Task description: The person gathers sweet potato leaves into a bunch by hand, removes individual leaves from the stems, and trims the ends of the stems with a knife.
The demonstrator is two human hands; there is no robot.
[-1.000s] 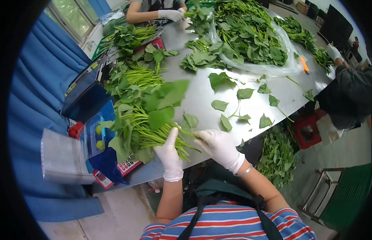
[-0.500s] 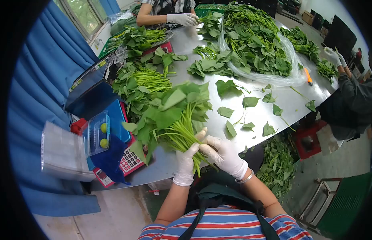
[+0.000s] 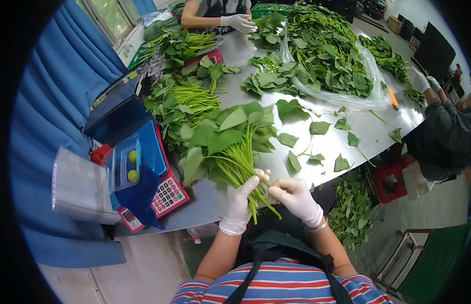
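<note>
A bunch of leafy green stems (image 3: 231, 144) is held over the table's near edge, its leaves pointing away from me and the cut ends toward me. My left hand (image 3: 240, 202), in a white glove, is wrapped round the lower stems. Close on its right, my right hand (image 3: 296, 200), also gloved, has its fingers pinched together beside the stem ends; what they hold, if anything, is too small to name. Beyond the bunch lies a pile of similar greens (image 3: 187, 101). Loose leaves (image 3: 320, 128) are scattered on the metal table (image 3: 268, 114) to the right.
A pink-edged scale (image 3: 167, 195) with a clear plastic box (image 3: 125, 164) stands at left. Greens fill a plastic bag (image 3: 367, 104) at the back, near an orange cutter (image 3: 393, 99). One co-worker's gloved hand (image 3: 238, 23) is across the table; another person (image 3: 440, 131) stands at right.
My right hand has moved slightly right, away from my left hand and the stems. The bunch has turned a little more upright. The right co-worker's hands have shifted.
</note>
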